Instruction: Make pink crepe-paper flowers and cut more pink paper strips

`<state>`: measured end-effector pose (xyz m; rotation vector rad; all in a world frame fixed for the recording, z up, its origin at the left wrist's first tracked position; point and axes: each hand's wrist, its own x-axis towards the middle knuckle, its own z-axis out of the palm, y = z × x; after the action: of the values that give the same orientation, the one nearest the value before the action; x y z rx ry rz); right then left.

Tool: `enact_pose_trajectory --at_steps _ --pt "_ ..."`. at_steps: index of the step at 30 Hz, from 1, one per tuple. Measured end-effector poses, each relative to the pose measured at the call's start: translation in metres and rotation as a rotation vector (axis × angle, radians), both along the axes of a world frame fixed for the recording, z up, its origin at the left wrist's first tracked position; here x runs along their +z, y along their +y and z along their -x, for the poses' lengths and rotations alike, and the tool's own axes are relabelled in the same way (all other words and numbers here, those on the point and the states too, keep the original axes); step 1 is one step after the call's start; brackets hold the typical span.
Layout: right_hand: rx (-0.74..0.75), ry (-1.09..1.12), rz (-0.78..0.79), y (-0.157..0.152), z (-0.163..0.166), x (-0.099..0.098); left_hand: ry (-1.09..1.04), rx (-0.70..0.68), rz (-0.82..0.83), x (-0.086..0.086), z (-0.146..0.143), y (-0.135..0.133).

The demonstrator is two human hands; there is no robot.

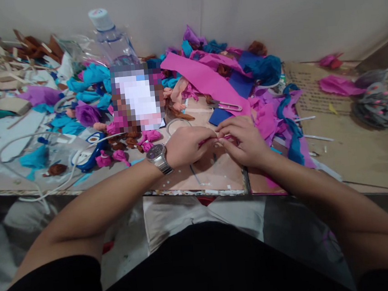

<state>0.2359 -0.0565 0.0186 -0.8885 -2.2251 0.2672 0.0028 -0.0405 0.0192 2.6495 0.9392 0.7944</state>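
Observation:
My left hand (190, 147), with a metal watch (159, 158) on its wrist, is closed with its fingertips pinched on a small dark pink piece of paper (226, 137). My right hand (243, 141) meets it from the other side, its thumb and fingers pinched on the same piece, most of which the fingers hide. Just beyond the hands a pair of thread snips (225, 106) lies on a long pink paper strip (204, 78). Under the strip is a dark blue sheet (220, 116). Crumpled magenta paper (266, 118) lies beside my right hand.
A clear bottle (115, 45) with a white cap stands behind a blurred-out bright screen (137, 96). Left of my hands are a blue-and-white power strip (90, 151), a white cable (61, 188) and crumpled paper pieces. Cardboard (327, 146) and a dark pink-dotted bundle (378, 105) lie right.

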Motion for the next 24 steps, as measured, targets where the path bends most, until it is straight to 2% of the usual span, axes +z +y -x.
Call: enact_pose_trajectory --at_steps 8,15,21,24 --pt "-0.005 -0.014 0.064 0.000 0.001 -0.002 -0.047 -0.011 0.099 0.005 -0.001 -0.003" --pt "-0.005 0.003 0.031 0.002 -0.001 -0.005 -0.056 0.029 0.160 0.004 0.002 0.000" --pt "-0.003 -0.047 0.047 0.002 -0.001 -0.002 -0.099 -0.057 0.387 0.012 0.001 -0.002" --pt "-0.001 -0.020 0.062 0.002 -0.002 -0.003 -0.117 -0.079 0.441 0.012 0.001 -0.001"
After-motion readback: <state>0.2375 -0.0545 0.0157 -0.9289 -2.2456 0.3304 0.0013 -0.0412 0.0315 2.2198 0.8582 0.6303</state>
